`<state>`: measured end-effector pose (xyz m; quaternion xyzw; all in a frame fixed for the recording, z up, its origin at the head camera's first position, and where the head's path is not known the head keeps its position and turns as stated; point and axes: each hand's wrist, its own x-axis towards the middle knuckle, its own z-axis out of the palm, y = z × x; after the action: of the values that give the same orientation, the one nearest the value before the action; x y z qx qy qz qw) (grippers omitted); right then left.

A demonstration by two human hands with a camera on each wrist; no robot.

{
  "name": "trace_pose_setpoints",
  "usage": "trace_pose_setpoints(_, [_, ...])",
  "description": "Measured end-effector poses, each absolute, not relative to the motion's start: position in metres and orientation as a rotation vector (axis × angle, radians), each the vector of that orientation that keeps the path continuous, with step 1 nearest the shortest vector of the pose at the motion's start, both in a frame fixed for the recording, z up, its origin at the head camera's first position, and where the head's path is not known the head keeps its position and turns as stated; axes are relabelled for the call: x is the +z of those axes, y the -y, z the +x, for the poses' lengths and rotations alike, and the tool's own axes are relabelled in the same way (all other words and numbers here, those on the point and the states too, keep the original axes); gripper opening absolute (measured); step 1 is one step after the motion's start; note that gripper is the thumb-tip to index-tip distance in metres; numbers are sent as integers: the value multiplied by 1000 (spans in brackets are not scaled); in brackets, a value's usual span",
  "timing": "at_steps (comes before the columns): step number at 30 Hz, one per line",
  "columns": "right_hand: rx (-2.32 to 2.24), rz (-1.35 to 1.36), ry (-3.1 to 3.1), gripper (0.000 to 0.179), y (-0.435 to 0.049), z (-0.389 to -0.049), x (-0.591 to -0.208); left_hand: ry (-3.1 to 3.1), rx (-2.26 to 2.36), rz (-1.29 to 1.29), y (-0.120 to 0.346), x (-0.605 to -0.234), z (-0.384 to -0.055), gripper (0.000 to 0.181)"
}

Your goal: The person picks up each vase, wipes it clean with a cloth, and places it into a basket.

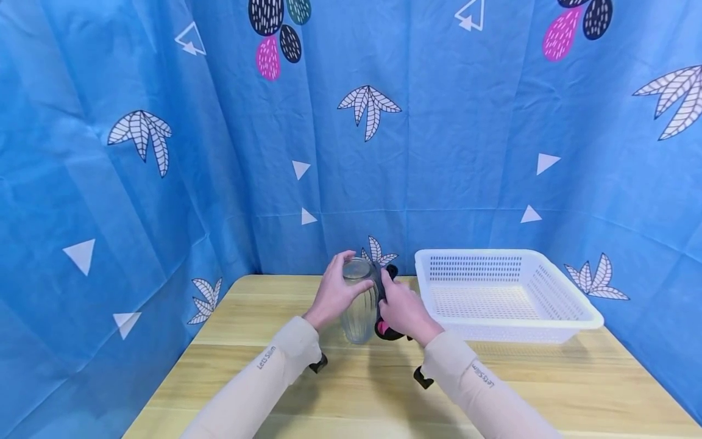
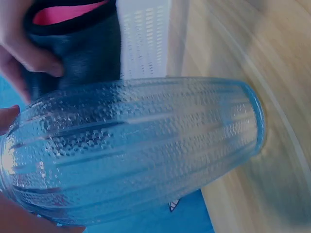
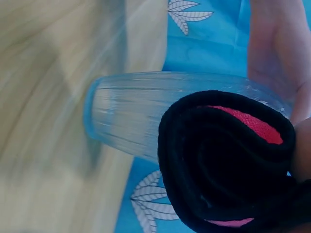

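A clear ribbed glass vase [image 1: 359,320] stands upright on the wooden table. Its narrow end is down, with a textured surface visible in the left wrist view [image 2: 146,141]. My left hand [image 1: 336,291] grips it near the top, thumb and fingers on opposite sides. Just right of the vase, my right hand [image 1: 404,308] holds a curled black padded cloth piece with a pink lining [image 3: 172,160]. Its rolled end stands open in the right wrist view. The cloth is close against the vase's right side; whether they touch, I cannot tell.
A white perforated plastic basket [image 1: 499,329] sits at the back right of the table [image 1: 351,396]. Behind and at the sides hangs a blue patterned curtain [image 1: 466,122], close to the table's back edge.
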<state>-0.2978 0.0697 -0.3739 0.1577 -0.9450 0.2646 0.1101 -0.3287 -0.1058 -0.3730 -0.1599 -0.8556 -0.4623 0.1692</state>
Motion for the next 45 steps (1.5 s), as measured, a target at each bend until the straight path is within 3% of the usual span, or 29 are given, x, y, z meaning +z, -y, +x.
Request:
trace_pose_setpoints(16, [1000, 527, 3040, 67, -70, -306, -433, 2408, -1333, -443, 102, -378, -328, 75])
trace_pose_setpoints(34, [1091, 459, 2803, 68, -88, -297, -345, 2485, -1132, -401, 97, -367, -319, 75])
trace_pose_setpoints(45, [824, 456, 2731, 71, -76, -300, -379, 2483, -1205, -443, 95, -370, -321, 73])
